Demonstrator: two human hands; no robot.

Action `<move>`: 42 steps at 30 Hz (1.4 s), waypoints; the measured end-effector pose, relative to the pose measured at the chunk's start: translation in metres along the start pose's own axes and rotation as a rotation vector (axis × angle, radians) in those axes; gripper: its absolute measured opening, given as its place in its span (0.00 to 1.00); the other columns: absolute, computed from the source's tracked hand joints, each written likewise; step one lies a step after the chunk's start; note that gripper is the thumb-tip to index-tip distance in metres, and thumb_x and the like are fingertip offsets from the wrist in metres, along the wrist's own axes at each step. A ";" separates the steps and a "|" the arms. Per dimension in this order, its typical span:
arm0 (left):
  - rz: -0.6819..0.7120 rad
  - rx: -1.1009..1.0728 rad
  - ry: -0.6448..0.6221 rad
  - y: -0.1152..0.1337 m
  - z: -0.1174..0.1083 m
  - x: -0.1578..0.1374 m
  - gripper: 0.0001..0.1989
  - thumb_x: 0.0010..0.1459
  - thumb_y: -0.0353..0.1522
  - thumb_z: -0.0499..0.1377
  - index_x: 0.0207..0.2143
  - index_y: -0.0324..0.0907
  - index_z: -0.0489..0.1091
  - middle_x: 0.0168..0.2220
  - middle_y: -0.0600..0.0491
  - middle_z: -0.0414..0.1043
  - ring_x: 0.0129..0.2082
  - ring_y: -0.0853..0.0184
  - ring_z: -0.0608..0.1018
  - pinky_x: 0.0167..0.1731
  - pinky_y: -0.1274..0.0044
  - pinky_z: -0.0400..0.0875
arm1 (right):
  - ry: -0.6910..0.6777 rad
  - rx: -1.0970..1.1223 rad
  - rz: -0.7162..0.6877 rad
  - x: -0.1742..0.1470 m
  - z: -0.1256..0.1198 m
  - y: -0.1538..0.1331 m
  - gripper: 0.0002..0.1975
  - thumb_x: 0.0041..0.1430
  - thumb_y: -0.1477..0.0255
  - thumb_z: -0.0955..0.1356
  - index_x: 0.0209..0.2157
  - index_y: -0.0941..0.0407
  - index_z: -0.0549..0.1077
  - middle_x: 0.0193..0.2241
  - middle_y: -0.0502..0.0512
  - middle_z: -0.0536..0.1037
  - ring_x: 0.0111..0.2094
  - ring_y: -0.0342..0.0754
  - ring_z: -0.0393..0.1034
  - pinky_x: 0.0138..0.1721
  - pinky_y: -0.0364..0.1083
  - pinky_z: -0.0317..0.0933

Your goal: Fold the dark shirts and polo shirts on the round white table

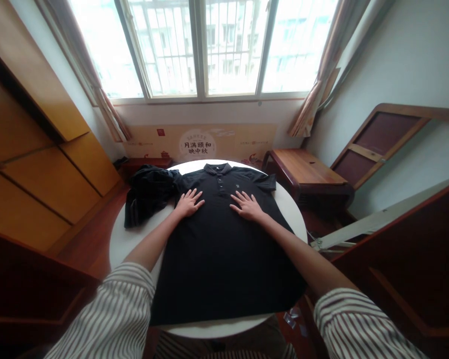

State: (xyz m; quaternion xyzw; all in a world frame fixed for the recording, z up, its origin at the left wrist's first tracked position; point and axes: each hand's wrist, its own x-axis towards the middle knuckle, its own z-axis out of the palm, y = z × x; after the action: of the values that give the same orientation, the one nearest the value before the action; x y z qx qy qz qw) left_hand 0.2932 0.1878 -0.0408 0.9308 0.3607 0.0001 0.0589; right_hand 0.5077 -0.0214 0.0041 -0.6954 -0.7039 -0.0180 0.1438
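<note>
A black polo shirt [224, 264] lies spread out, front side up, on a round white table [129, 244]. Its collar points toward the window and its hem reaches the near edge. My left hand [189, 203] rests flat on the left side of the chest, fingers spread. On the right side of the chest, just below a small light logo, my right hand [247, 205] lies flat with its fingers apart. Neither hand grips the cloth. Close to my left hand sits a crumpled heap of dark clothing [147, 192], beside the shirt's left sleeve.
Beyond the table is a wide window [202, 50] with curtains, above a printed banner [243, 142]. A low wooden side table [307, 167] stands at the right. Wooden cabinets [33, 184] line the left wall. Dark wooden panels flank me in the foreground.
</note>
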 end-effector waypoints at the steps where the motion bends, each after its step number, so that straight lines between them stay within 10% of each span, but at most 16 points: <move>1: -0.008 0.003 0.012 -0.006 0.004 -0.004 0.33 0.69 0.51 0.41 0.71 0.48 0.47 0.73 0.48 0.39 0.72 0.54 0.46 0.67 0.58 0.44 | -0.006 -0.004 0.008 -0.006 0.005 0.004 0.19 0.66 0.64 0.68 0.55 0.58 0.69 0.53 0.59 0.72 0.49 0.53 0.71 0.49 0.56 0.69; 9: -0.046 0.043 0.043 -0.012 0.016 -0.058 0.38 0.67 0.53 0.42 0.71 0.42 0.47 0.72 0.42 0.40 0.71 0.50 0.47 0.66 0.60 0.45 | -0.131 -0.040 0.009 -0.097 0.028 0.018 0.31 0.69 0.52 0.58 0.69 0.47 0.55 0.70 0.56 0.52 0.70 0.61 0.43 0.66 0.68 0.39; 15: -0.037 0.083 0.117 -0.010 0.009 -0.091 0.34 0.67 0.49 0.46 0.66 0.36 0.59 0.67 0.37 0.56 0.67 0.49 0.58 0.64 0.60 0.53 | -0.158 0.000 -0.070 -0.146 0.016 -0.003 0.32 0.68 0.52 0.60 0.70 0.46 0.53 0.70 0.57 0.51 0.70 0.63 0.42 0.64 0.71 0.42; 21: -0.051 0.112 0.254 0.005 -0.039 -0.026 0.19 0.67 0.37 0.49 0.50 0.34 0.71 0.50 0.38 0.71 0.54 0.54 0.71 0.54 0.68 0.66 | -0.121 0.041 -0.157 -0.076 -0.004 -0.045 0.23 0.67 0.61 0.64 0.57 0.58 0.72 0.57 0.66 0.72 0.57 0.59 0.67 0.60 0.59 0.59; 27: -0.292 0.121 0.197 -0.008 -0.046 0.029 0.25 0.59 0.31 0.57 0.59 0.32 0.61 0.52 0.32 0.69 0.55 0.47 0.71 0.49 0.66 0.69 | -0.208 0.095 -0.267 0.003 0.031 -0.094 0.26 0.69 0.55 0.61 0.65 0.48 0.63 0.66 0.59 0.62 0.65 0.63 0.56 0.63 0.68 0.50; 38: -0.501 -0.041 0.545 -0.094 -0.068 0.026 0.27 0.49 0.21 0.57 0.54 0.29 0.62 0.50 0.32 0.68 0.51 0.48 0.74 0.51 0.66 0.69 | -0.201 0.145 -0.254 0.007 0.064 -0.101 0.32 0.70 0.52 0.56 0.68 0.51 0.58 0.70 0.57 0.50 0.71 0.61 0.40 0.67 0.68 0.35; 42: -0.272 0.095 0.647 -0.067 -0.069 0.029 0.21 0.53 0.21 0.52 0.51 0.35 0.67 0.54 0.35 0.66 0.57 0.47 0.68 0.54 0.63 0.65 | -0.187 0.129 -0.252 0.008 0.066 -0.103 0.31 0.70 0.53 0.56 0.68 0.51 0.57 0.71 0.56 0.50 0.71 0.61 0.39 0.67 0.68 0.35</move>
State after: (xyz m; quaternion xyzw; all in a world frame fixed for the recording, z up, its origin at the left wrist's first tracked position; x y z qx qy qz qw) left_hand 0.2665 0.2638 0.0190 0.8278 0.4810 0.2701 -0.1021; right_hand 0.3946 -0.0025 -0.0394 -0.5894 -0.7956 0.0743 0.1186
